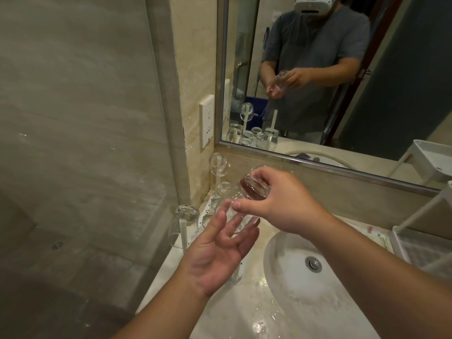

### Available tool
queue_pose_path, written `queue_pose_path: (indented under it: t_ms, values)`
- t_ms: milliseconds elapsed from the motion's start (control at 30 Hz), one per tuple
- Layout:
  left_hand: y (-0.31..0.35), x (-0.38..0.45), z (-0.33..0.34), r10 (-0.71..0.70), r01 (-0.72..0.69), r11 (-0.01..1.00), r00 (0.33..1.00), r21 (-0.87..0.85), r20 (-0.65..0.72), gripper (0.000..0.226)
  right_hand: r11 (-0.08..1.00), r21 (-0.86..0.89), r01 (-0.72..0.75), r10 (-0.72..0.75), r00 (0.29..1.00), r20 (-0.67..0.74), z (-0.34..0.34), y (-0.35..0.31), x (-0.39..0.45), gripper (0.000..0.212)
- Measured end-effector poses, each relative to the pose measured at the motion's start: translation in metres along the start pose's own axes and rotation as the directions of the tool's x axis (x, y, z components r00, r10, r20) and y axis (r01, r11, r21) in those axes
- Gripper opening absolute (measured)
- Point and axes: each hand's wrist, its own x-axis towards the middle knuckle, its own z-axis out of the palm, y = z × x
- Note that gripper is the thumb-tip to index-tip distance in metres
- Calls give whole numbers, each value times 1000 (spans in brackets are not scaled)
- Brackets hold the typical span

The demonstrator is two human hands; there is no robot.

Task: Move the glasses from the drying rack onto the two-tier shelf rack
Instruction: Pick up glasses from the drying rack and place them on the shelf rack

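drying rack [195, 231] left of sink [288, 270]

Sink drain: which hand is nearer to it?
Right, narrowly. The right hand grips a glass up and left of the drain, above the basin's rim. The left hand, open under the glass, lies farther left, over the counter edge.

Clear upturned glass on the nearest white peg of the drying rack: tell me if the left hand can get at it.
Probably yes. The left hand is open, only touching the held clear glass, and the clear upturned glass stands just beside it, nothing between.
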Motion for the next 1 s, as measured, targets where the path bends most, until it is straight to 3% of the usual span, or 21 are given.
queue_pose_path:
  t_ms: [167, 300, 467, 700, 867, 1000]
  values:
    - [2, 1, 5, 51, -51, 999, 996, -2, -76, 33, 997, 69, -34, 26, 993, 118, -2, 7, -3, 68]
    - [11, 1, 7, 119, -111, 987, 991, 118, -55, 53, 991, 123, -42, 24, 989, 149, -1, 11, -6, 66]
    - [22, 3, 16, 227, -185, 917, 970, 353, -83, 85, 998, 57, -26, 17, 987, 157, -5, 13, -9, 66]
    - [32, 2, 37, 403, -308, 712, 915, 631, -9, 73, 989, 138, -54, 19, 969, 245, -7, 12, -15, 65]
    - [27, 2, 45, 542, -406, 561, 839, 721, 50, 64, 960, 277, -44, -21, 973, 228, 2, 12, -23, 58]
    - [23, 3, 49, 584, -388, 397, 806, 832, 97, 69, 937, 350, -14, -57, 980, 192, 11, 11, -29, 70]
